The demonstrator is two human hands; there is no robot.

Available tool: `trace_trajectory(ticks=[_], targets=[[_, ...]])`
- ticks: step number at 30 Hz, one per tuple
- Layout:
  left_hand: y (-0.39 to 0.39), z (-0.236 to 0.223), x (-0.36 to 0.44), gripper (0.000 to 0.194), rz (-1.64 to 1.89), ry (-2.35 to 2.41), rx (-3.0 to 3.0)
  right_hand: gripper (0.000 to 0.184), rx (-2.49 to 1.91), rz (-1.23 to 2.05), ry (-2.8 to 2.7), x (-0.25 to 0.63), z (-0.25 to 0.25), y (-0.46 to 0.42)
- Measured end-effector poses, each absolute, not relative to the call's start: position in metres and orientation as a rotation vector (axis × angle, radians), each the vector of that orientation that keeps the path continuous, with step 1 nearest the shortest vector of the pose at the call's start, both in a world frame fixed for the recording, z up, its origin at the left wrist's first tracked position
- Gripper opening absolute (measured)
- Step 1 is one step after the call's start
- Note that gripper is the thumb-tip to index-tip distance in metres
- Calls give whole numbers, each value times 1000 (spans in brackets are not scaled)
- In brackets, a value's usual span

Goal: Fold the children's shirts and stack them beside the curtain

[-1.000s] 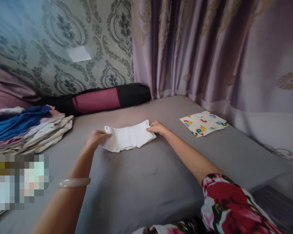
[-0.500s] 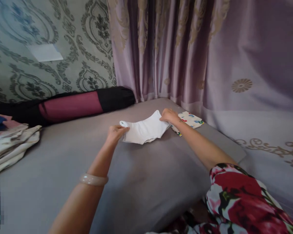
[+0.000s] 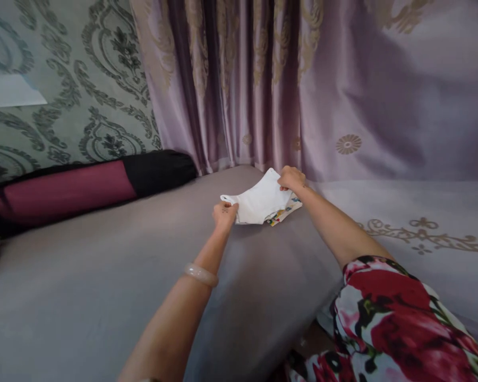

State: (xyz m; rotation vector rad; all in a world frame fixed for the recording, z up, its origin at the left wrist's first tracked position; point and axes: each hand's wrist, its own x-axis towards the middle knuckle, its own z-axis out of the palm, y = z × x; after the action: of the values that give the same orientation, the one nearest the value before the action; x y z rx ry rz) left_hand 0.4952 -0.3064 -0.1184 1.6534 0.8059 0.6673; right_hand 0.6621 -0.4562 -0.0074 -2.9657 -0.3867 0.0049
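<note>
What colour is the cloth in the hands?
Plain white; the cloth shows best in the head view, the only one.

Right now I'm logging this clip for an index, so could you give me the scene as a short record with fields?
Left hand: pinches the left end of the white cloth
Right hand: grips its right end
Patterned cloth: partly hidden by the white cloth; contact between them unclear
Surface: gray sheet
Along the wall: long black-and-maroon bundle
Backdrop: purple curtain
Worn: bangle on left forearm; floral sleeve on right arm
</note>
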Motion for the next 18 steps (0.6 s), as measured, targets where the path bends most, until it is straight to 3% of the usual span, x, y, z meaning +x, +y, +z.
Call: trace_trajectory(ticks=[11, 18], targets=[[-358, -123, 550, 15, 630, 743, 1593, 31, -2997, -275, -267, 709, -20, -492], [-374, -135, 565, 18, 586, 651, 1464, 29, -3038, -303, -253, 720, -35, -504]])
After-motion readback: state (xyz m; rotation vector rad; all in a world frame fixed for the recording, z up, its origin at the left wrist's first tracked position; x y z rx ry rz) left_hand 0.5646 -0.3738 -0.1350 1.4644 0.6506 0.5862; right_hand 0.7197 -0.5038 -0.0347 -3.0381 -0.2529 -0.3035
